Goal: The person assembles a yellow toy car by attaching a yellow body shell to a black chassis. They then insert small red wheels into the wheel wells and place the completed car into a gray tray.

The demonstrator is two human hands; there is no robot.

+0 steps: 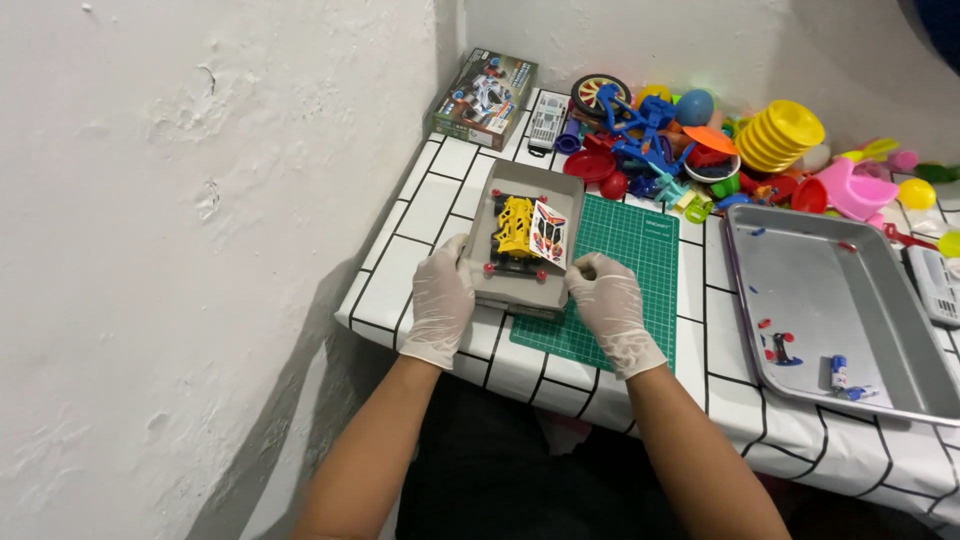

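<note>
A grey cardboard box tray (564, 194) sits on the table's left part, half over a green cutting mat (625, 290). Inside lie a black toy car chassis with red wheels, a yellow plastic part (515, 224) and a small sticker sheet (548, 233). My left hand (440, 300), in a white glove, grips the tray's near left corner. My right hand (607, 300), also gloved, holds the tray's near right corner.
A toy kit box (484, 97) stands at the back left by the wall. A heap of colourful plastic toys (700, 140) fills the back. A metal tray (830, 300) with small parts lies at the right. The white wall is close on the left.
</note>
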